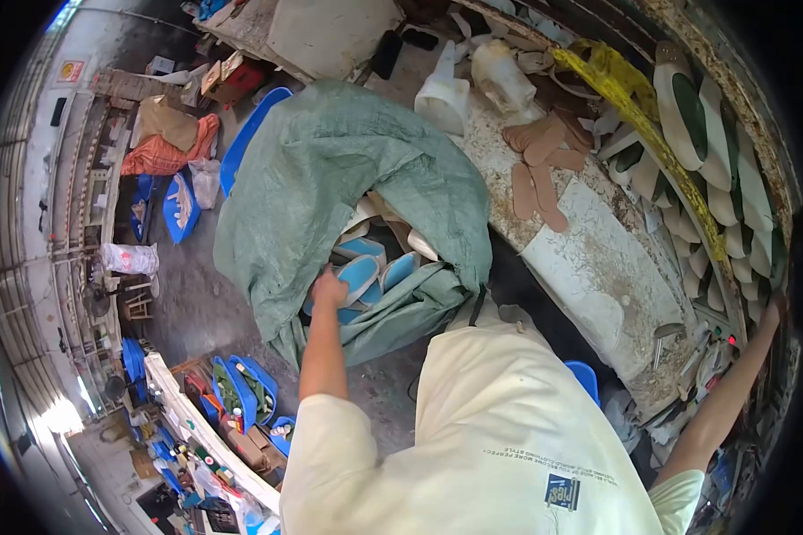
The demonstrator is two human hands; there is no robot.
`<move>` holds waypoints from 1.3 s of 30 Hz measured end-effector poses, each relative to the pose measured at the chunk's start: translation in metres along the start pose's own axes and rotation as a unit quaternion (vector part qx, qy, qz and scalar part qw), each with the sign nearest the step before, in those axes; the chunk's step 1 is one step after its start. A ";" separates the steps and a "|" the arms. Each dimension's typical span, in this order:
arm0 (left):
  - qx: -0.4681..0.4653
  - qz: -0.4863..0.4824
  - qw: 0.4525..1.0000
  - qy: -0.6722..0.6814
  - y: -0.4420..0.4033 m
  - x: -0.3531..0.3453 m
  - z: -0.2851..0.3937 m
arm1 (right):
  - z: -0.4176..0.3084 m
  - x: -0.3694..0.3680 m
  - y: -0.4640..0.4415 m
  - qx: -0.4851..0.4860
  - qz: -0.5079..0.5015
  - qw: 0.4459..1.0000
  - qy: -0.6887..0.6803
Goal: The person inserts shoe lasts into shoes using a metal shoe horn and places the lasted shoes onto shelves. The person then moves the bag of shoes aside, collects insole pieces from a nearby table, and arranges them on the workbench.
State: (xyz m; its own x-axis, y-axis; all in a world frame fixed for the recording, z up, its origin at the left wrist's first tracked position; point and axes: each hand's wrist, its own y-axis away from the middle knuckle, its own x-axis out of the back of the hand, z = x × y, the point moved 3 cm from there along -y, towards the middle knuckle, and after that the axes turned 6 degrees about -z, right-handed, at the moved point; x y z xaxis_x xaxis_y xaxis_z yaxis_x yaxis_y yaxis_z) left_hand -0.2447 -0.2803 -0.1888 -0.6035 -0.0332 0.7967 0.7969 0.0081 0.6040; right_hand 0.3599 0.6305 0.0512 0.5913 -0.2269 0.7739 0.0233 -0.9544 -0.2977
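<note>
A large green woven sack (348, 134) stands open, with several blue-faced shoe pieces (359, 275) and some pale ones inside. At the left side of its mouth is my left hand (330, 290), touching or very near a blue-faced piece; its fingers are too small and partly hidden to tell whether they grip it. My right hand (777, 306) is far out at the right, against the edge of a rack (727, 290) holding several pale and dark green shoe pieces (685, 111). The fingers of that hand are not clear.
A worn bench (602, 267) runs between the sack and the rack, with brown insoles (537, 143) and a white container (442, 100) on it. A yellow bar (638, 107) crosses the rack. Blue bins (180, 209) and a long pale table edge (207, 428) lie left.
</note>
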 end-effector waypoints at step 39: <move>-0.135 -0.524 0.733 -0.411 0.294 -0.205 0.329 | 0.256 -0.217 0.983 -0.802 0.236 0.056 -0.546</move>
State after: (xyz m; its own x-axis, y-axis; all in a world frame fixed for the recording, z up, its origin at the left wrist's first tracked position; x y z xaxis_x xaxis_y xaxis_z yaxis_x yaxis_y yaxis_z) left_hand 0.1043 0.0581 -0.1676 -0.6113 0.7355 -0.2921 -0.2082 0.2066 0.9560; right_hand 0.4609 -0.2087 -0.5526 -0.0611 -0.9890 0.1348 0.2128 0.1190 0.9698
